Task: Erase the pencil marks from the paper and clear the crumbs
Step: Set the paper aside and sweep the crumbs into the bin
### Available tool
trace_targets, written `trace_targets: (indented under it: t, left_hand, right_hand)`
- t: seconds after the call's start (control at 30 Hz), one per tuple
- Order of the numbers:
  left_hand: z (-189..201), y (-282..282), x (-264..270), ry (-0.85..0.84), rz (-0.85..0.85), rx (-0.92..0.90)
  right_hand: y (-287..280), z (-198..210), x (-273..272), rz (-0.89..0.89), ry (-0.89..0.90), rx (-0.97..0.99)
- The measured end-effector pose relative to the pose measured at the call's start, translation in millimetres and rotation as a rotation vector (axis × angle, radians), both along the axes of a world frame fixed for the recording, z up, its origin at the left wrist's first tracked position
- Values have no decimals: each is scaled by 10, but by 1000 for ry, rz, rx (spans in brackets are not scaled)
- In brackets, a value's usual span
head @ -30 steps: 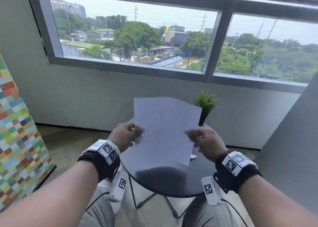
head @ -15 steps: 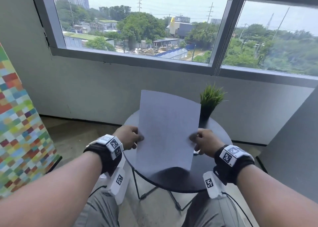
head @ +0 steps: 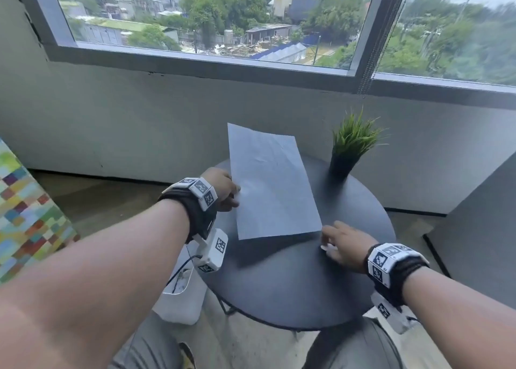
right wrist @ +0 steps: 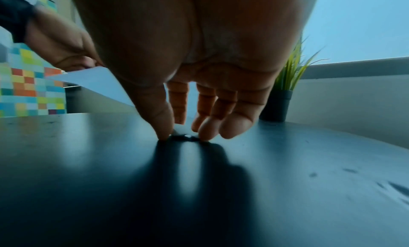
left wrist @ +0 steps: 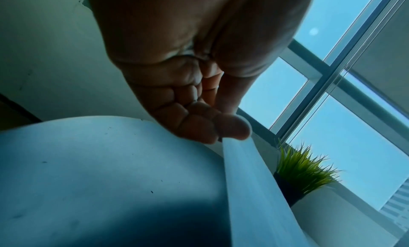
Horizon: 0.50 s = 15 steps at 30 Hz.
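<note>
Above the table, the left grip pinches the paper; right grip reaches down, fingers loose.

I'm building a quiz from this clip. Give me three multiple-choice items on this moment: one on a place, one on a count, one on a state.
1. Where does the plant stand?
A. on the table's far right
B. on the floor
C. on the window sill

2. How many hands hold the paper?
A. none
B. one
C. two

3. How are the right hand's fingertips?
A. raised above the paper
B. down on the table, around a small object
C. curled round the pot

Key: 1 A, its pot sits on the tabletop; 2 B, only the left hand pinches its edge; 3 B, the right wrist view shows thumb and fingers touching down beside it.
</note>
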<state>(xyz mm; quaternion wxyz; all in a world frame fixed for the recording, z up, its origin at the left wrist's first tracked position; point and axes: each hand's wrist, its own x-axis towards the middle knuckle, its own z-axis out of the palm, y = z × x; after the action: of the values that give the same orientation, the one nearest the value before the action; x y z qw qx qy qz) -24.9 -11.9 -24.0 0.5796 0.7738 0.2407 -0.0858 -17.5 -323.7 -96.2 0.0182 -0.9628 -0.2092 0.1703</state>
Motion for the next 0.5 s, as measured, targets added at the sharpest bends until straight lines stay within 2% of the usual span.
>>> trace_targets:
  t: [0.1, 0.3, 0.5]
  left_hand:
    - [-159, -18, 308, 26, -3, 25]
    - [-372, 75, 929, 74, -20, 118]
    - [-566, 40, 1383, 125, -84, 111]
  right_hand:
    - [21, -14, 256, 80, 13, -6]
    - [117, 194, 1152, 10, -102, 109]
    - [321, 47, 1788, 33, -113, 70]
